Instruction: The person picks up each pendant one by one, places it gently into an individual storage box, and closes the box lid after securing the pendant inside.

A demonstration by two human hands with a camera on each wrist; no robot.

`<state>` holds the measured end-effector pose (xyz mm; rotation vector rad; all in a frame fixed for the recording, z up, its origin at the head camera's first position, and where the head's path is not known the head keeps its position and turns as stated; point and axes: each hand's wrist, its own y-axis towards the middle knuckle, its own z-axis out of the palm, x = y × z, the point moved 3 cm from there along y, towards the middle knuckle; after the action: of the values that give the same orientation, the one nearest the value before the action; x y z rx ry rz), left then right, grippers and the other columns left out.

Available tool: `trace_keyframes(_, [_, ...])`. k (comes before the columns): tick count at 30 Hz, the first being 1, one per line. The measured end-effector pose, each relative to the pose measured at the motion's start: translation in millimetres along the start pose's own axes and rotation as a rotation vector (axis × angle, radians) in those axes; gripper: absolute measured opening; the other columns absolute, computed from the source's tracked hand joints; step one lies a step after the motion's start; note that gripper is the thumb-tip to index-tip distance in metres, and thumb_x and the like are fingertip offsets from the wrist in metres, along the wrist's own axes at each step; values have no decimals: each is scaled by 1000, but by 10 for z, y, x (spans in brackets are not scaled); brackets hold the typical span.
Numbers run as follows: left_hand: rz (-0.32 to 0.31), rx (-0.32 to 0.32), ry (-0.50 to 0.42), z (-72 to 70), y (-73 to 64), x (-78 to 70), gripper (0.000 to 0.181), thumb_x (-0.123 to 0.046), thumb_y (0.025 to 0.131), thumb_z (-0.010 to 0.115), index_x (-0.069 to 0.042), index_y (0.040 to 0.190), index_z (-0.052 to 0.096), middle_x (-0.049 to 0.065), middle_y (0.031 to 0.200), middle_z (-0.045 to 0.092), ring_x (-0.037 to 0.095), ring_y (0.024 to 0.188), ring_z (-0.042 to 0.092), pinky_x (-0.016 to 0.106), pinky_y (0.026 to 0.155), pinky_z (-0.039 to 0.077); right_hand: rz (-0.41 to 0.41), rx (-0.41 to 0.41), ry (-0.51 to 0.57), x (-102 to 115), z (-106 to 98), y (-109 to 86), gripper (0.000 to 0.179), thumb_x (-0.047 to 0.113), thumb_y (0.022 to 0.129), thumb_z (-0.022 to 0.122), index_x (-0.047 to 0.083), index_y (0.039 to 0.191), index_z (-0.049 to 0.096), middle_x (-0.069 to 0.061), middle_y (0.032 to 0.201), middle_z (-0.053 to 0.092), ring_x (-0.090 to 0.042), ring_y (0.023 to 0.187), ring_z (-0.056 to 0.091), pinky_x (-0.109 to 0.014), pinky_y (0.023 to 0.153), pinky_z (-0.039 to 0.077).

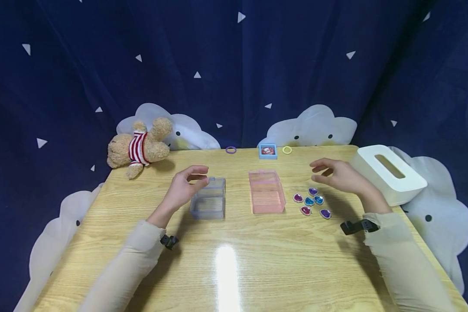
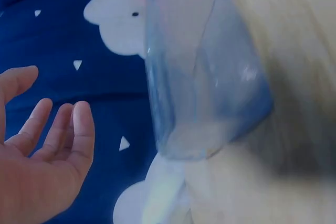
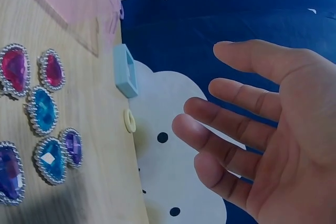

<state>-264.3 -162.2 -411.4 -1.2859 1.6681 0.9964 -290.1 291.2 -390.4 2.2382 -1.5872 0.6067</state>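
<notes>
The blue box (image 1: 208, 209) rests on the counter (image 1: 277, 260) beside the left grip (image 1: 184, 187). Six gems (image 1: 309, 201) lie near the right grip (image 1: 340, 175). Both grips are empty, thumbs apart from loosely bent fingers. The pink box (image 1: 268, 201) stands between blue box and gems; a white slotted box (image 1: 407, 184) sits at the counter's right edge.

Head view from above and behind left hand (image 1: 182, 185) and right hand (image 1: 339, 175), facing forward-down, farther off. Wrist views close in, rolled sideways, facing past own hand toward curtain (image 1: 218, 56). Head/left wrist share blue box (image 1: 208, 210) by left hand; head/right wrist, gems (image 1: 309, 201) by right hand.
</notes>
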Motion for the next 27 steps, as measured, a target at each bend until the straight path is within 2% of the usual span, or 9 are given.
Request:
trace_keyframes(7, [22, 14, -46, 288, -9, 62, 39, -19, 91, 74, -9, 127, 65, 12, 131, 65, 31, 117, 65, 25, 83, 56, -13, 9, 17, -45, 107, 2, 42, 33, 94, 70, 11, 129, 63, -13, 120, 71, -28, 102, 66, -39, 86, 52])
trace_keyframes(13, [22, 39, -101, 479, -19, 44, 39, -20, 91, 75, -10, 127, 65, 14, 130, 65, 32, 116, 64, 29, 84, 58, -10, 34, 35, -39, 212, 10, 39, 26, 91, 73, 9, 125, 65, -14, 115, 72, -25, 96, 65, -34, 81, 52])
trace_keyframes(20, [33, 57, -40, 713, -39, 6, 36, -22, 89, 76, -16, 124, 67, 7, 126, 68, 26, 111, 69, 30, 81, 59, 3, 63, 56, -67, 364, 39, 37, 24, 90, 74, 8, 122, 66, -12, 112, 72, -21, 92, 63, -28, 75, 51])
trace_keyframes(27, [33, 93, -86, 942, -33, 14, 38, -14, 88, 77, -7, 124, 66, 14, 126, 68, 31, 112, 68, 28, 82, 59, -11, 89, 75, -127, 509, 60, 39, 23, 90, 75, 4, 122, 66, -14, 110, 72, -19, 88, 63, -28, 70, 51])
